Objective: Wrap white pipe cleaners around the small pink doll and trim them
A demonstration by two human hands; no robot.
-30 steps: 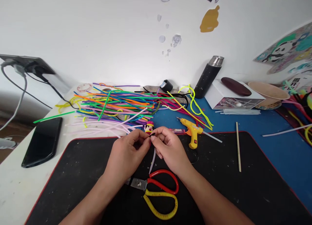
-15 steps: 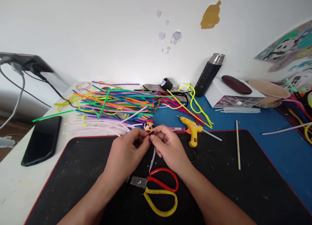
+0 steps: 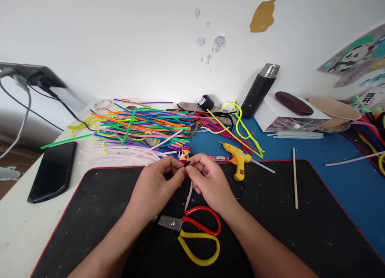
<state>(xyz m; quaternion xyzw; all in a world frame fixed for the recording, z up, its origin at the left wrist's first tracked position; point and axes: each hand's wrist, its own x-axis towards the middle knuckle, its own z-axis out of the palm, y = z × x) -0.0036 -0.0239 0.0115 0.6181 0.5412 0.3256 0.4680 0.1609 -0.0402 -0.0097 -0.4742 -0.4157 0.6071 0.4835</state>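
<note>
My left hand (image 3: pixel 161 183) and my right hand (image 3: pixel 207 181) meet over the black mat, thumbs and fingertips pinched on a short visible length of black pipe cleaner (image 3: pixel 187 163). Just behind the fingertips stands a small doll figure (image 3: pixel 184 153) with a pink and yellow hat; its lower part is hidden by my hands. A pale strip (image 3: pixel 189 196) runs down below the fingers. Nearer me lie scissors (image 3: pixel 200 236) with one red and one yellow handle. A dark strand crosses their blades, partly hidden by my left wrist.
Colourful pipe cleaners (image 3: pixel 144 123) are heaped at the back. A yellow glue gun (image 3: pixel 239 159) lies right of my hands, and a wooden stick (image 3: pixel 295 177) farther right. A phone (image 3: pixel 52 171) rests at left. A black flask (image 3: pixel 260 91) and white box (image 3: pixel 291 115) stand near the wall.
The view has shifted slightly. Both hands keep almost the same pinch, and the black pipe cleaner between them has barely moved.
</note>
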